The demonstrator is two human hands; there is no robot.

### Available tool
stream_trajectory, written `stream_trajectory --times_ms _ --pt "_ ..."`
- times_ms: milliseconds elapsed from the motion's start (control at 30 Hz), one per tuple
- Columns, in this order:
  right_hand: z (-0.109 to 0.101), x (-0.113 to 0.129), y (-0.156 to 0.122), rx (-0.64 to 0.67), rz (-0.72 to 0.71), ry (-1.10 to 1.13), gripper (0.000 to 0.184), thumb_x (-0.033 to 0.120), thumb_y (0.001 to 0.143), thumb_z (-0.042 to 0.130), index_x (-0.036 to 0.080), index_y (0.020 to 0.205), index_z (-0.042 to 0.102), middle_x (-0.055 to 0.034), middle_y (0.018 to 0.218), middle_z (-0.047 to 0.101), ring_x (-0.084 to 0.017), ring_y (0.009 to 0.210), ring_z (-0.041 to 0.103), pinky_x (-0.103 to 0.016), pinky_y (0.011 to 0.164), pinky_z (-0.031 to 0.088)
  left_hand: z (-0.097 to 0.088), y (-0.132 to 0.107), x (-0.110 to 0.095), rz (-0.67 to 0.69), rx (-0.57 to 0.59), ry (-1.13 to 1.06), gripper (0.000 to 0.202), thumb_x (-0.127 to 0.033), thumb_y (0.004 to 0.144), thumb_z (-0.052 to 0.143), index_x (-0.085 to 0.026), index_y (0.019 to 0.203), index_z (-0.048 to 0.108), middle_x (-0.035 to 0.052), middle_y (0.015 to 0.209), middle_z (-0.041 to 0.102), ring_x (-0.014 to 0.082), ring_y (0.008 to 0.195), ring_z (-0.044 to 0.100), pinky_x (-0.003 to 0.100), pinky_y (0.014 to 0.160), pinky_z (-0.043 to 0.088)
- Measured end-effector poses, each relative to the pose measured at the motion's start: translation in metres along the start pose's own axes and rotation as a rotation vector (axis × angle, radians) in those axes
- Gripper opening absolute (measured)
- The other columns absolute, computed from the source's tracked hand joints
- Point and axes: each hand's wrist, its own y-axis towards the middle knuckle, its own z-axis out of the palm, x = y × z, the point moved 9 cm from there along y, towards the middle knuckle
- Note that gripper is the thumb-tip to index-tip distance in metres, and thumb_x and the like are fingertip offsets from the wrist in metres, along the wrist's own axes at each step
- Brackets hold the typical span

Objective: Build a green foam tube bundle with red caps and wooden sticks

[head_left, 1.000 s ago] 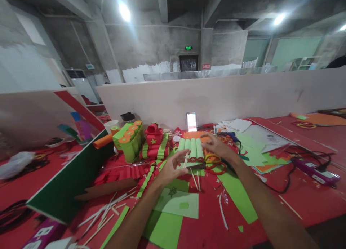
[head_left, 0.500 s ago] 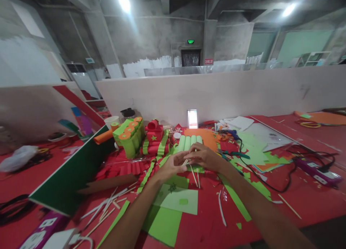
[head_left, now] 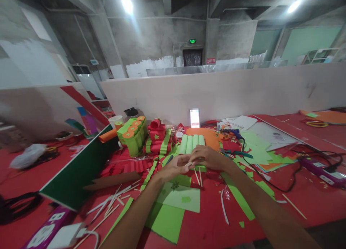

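My left hand has its fingers bent in a pinch around a short pale wooden stick. Against its fingertips, my right hand is curled with the fingers pointing down; what it grips is hidden. Light green foam rolls lie side by side just behind both hands, their near ends partly covered. Two thin wooden sticks rest on the red surface below the right hand. A pale green sheet with a dark drawn shape lies in front, over a brighter green sheet.
Left of the hands stand a red roll model and a green-orange one. A dark green board leans farther left, near loose sticks. A phone stands behind. Rightward are a glue gun, pliers and a purple power strip.
The view has shifted slightly, so everything sits a little farther right. Both hands stay together, with small finger movements; the stick in the left fingers now points more sideways.
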Motion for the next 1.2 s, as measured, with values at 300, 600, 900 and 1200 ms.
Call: stream_trajectory --times_ms 300,600,900,1200 --pt "0.013 -0.004 -0.004 0.189 0.105 0.125 0.019 0.029 0.087 0.057 0.017 0.088 0.071 -0.0044 0.081 0.064 -0.014 0.076 0.057 -0.024 0.07 0.041 0.012 -0.002 0.014 -0.113 0.131 0.043 0.062 -0.046 0.072 0.069 -0.016 0.124 0.055 0.0161 0.129 0.054 0.0298 0.12 0.05 0.046 0.1 0.039" --pt "-0.011 -0.055 -0.025 0.131 0.425 0.235 0.017 0.032 0.076 0.064 0.017 0.083 0.07 -0.0021 0.076 0.068 -0.015 0.068 0.058 -0.023 0.061 0.041 -0.004 0.002 -0.004 0.102 -0.021 0.708 0.035 -0.034 0.086 0.053 -0.022 0.118 0.06 0.0112 0.119 0.06 0.0238 0.105 0.058 0.037 0.089 0.046" --pt "0.003 -0.078 -0.043 0.241 0.595 0.427 0.02 0.03 0.072 0.065 0.016 0.086 0.068 -0.002 0.074 0.067 -0.014 0.064 0.058 -0.024 0.058 0.044 0.033 0.001 0.012 0.341 0.285 1.31 0.034 -0.012 0.088 0.043 -0.024 0.112 0.064 0.0084 0.11 0.066 0.0212 0.105 0.055 0.034 0.095 0.037" --pt "0.024 -0.083 -0.047 0.315 0.644 0.38 0.024 0.022 0.07 0.064 0.015 0.092 0.063 -0.0002 0.069 0.066 -0.012 0.058 0.058 -0.022 0.054 0.043 0.033 0.002 0.009 0.279 0.258 1.358 0.024 -0.031 0.091 0.045 -0.019 0.089 0.067 0.0073 0.09 0.064 0.0188 0.09 0.057 0.029 0.084 0.038"
